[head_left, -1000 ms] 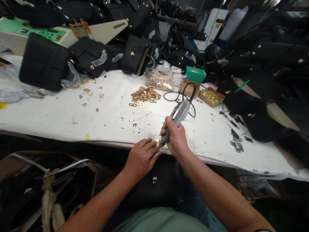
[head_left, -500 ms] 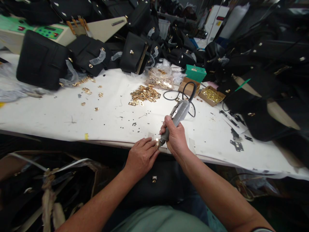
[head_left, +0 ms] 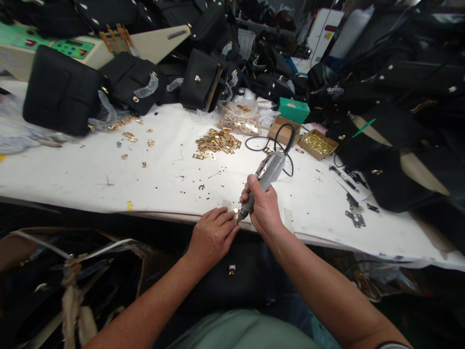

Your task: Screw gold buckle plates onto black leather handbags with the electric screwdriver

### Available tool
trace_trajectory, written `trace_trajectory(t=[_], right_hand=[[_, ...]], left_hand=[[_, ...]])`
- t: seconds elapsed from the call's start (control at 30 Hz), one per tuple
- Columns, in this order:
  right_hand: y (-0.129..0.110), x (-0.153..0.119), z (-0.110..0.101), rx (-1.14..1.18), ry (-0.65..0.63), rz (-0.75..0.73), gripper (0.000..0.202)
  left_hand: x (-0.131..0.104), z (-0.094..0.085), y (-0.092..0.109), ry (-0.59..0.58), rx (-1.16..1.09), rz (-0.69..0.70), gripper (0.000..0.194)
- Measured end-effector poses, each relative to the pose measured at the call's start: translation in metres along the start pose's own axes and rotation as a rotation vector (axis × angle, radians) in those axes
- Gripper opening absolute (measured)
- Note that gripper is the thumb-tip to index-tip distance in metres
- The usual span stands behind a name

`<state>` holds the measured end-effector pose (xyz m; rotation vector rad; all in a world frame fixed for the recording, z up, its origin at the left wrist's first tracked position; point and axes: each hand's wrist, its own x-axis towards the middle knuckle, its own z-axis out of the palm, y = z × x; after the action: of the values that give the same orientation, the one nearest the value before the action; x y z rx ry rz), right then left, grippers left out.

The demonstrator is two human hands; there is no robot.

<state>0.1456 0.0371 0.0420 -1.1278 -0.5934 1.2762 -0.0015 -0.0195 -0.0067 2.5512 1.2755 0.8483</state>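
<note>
My right hand [head_left: 267, 206] is wrapped around a grey electric screwdriver [head_left: 271, 169], which tilts down to the left with its cord rising from the top. The tip meets a small gold metal fitting [head_left: 237, 216] at the table's front edge. My left hand [head_left: 214, 230] lies over that edge, palm down, its fingertips and thumb closed around the fitting, which they partly cover. Below, a black bag [head_left: 240, 286] with a gold clasp [head_left: 231, 269] rests at my lap.
A heap of gold plates [head_left: 218, 142] lies mid-table behind tiny black screws. Farther right stand a carton of gold parts [head_left: 317, 144] and a green box [head_left: 293, 110]. Black bags [head_left: 61, 92] crowd the back and right side. Dark metal plates [head_left: 355, 218] lie at right.
Almost nothing differs. Both hands, the screwdriver and the fitting keep their places; the whole view has shifted by a few pixels.
</note>
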Motion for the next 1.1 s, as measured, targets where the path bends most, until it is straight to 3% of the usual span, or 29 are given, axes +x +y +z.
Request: trace_trajectory(t=[0.37, 0.6, 1.1], right_hand=[[-0.002, -0.001, 0.0, -0.008, -0.002, -0.035, 0.043], [-0.011, 0.014, 0.001, -0.068, 0.022, -0.155, 0.041], [0.005, 0.019, 0.007, -0.31, -0.033, -0.159, 0.038]], left_hand=[[0.001, 0.001, -0.001, 0.012, -0.001, -0.005, 0.018], [0.001, 0.0, -0.001, -0.005, -0.002, 0.001, 0.018], [0.001, 0.0, -0.001, -0.022, -0.003, -0.02, 0.017]])
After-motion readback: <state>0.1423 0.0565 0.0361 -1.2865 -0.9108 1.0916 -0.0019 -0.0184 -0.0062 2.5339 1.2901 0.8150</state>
